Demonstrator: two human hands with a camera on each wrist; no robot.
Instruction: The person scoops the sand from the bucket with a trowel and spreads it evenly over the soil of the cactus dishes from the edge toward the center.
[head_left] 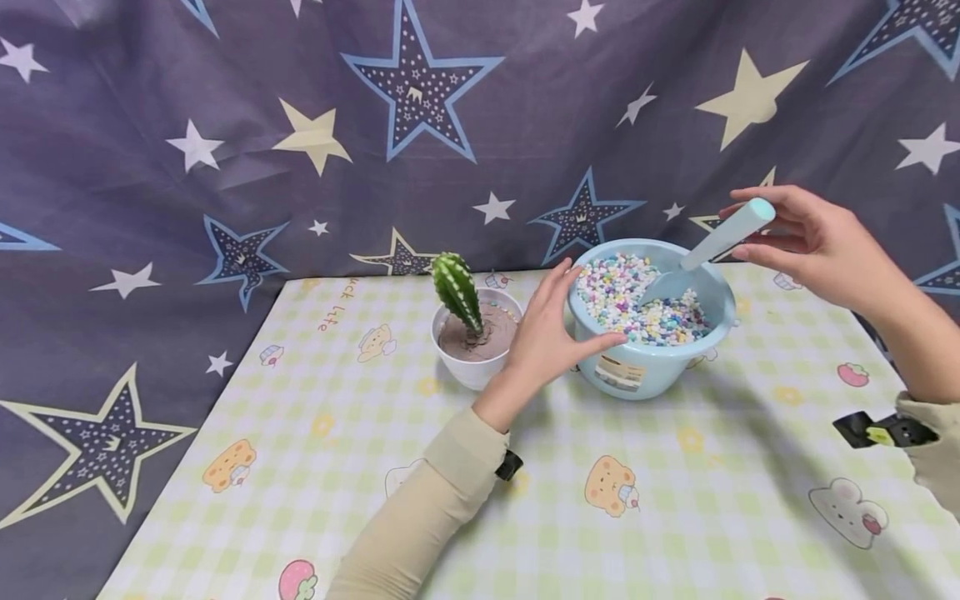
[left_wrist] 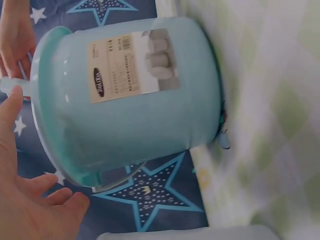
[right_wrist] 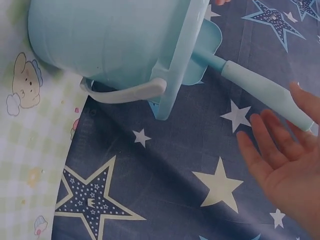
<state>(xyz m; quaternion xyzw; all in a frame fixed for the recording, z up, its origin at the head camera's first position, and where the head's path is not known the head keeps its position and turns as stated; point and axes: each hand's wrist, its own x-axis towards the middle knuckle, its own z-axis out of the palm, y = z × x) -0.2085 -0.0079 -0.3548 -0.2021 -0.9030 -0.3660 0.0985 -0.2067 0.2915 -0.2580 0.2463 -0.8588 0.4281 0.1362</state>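
A light blue bucket [head_left: 633, 375] stands on the table, filled with small multicoloured pebbles [head_left: 615, 292]. A blue shovel [head_left: 727, 233] leans in it, blade in the pebbles and handle rising to the upper right. My right hand [head_left: 825, 242] is around the handle's upper end, thumb and fingers spread loosely; in the right wrist view its fingers [right_wrist: 270, 145] look relaxed and not closed on the handle. At the bucket's left rim is my left hand [head_left: 543, 333], thumb and fingers apart; whether it touches the rim I cannot tell.
Left of the bucket, partly behind my left hand, a cactus [head_left: 457, 292] stands in a white pot [head_left: 468, 371] of brown soil, with a few pebbles at its edge. A checked cloth [head_left: 360, 500] covers the table. Behind hangs a dark star-patterned curtain [head_left: 247, 192].
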